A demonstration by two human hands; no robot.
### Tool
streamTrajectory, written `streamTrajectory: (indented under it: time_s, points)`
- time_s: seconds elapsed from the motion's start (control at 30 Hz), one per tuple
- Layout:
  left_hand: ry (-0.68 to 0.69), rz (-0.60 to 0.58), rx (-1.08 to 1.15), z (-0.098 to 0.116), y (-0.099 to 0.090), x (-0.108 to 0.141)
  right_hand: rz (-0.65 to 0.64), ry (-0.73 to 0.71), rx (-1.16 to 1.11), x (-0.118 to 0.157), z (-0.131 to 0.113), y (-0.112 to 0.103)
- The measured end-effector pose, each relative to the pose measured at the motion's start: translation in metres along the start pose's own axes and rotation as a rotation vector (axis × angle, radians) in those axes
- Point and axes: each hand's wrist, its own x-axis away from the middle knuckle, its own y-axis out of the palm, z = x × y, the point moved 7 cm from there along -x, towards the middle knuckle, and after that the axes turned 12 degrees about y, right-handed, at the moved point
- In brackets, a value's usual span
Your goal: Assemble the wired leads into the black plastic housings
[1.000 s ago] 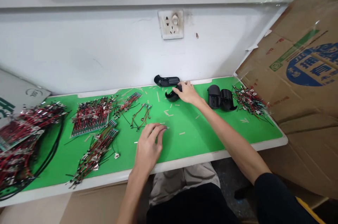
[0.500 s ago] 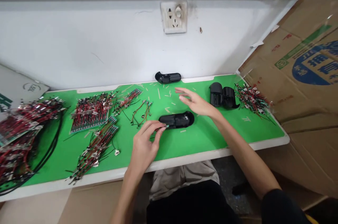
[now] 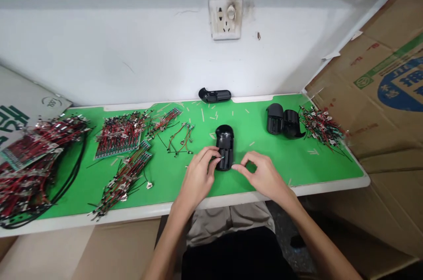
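Observation:
A black plastic shell (image 3: 225,139) lies upright-lengthwise on the green mat, its hollow side up and rounded end away from me. At its left edge, my left hand (image 3: 200,173) pinches a small green circuit board (image 3: 222,157) over the shell's lower part. My right hand (image 3: 261,173) is by the shell's lower right corner, thumb and forefinger pressed together; whatever is between them is too small to name. A few loose wired boards (image 3: 187,138) lie left of the shell.
Bundles of red-wired boards (image 3: 120,134) cover the left side. Another black shell (image 3: 214,95) is by the wall, two more (image 3: 275,119) stand to the right, near a wire pile (image 3: 322,126). A cardboard box (image 3: 390,139) borders the right.
The black shell has turned from lying sideways to pointing away from me. My right hand has come down from above it to its lower right, and its fingers have closed.

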Motion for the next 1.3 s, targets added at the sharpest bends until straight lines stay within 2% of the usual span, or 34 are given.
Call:
streamTrajectory:
  time_s: [0.07,0.13,0.2,0.3,0.37,0.5,0.6,0.8,1.3]
  points:
    - [-0.001,-0.003,-0.018,0.002,-0.005,-0.002,0.138,-0.010,0.020,-0.006,-0.003,-0.019]
    - [0.013,-0.008,-0.060,0.004,-0.007,-0.004,0.184,-0.065,0.024,-0.021,-0.006,-0.031]
    - [0.025,-0.031,-0.112,0.006,-0.007,-0.006,0.061,-0.124,0.023,-0.043,-0.006,-0.028]
    - [0.030,-0.087,-0.191,0.005,-0.005,-0.008,-0.164,-0.153,-0.003,-0.071,0.000,-0.010]
    - [0.036,-0.097,-0.223,0.005,-0.006,-0.009,-0.210,-0.163,-0.032,-0.078,0.002,0.000]
    - [0.053,-0.034,-0.200,0.011,-0.007,-0.009,-0.189,-0.183,-0.077,-0.066,0.000,0.015]
    - [0.096,-0.003,-0.210,0.020,0.000,-0.007,-0.160,-0.101,-0.100,-0.055,0.003,0.020]
    - [0.109,0.062,-0.293,0.029,0.013,-0.007,-0.113,-0.063,-0.113,-0.046,0.006,0.021]
    - [0.122,0.135,-0.283,0.029,0.013,-0.009,-0.025,-0.073,-0.055,-0.039,0.011,0.023]
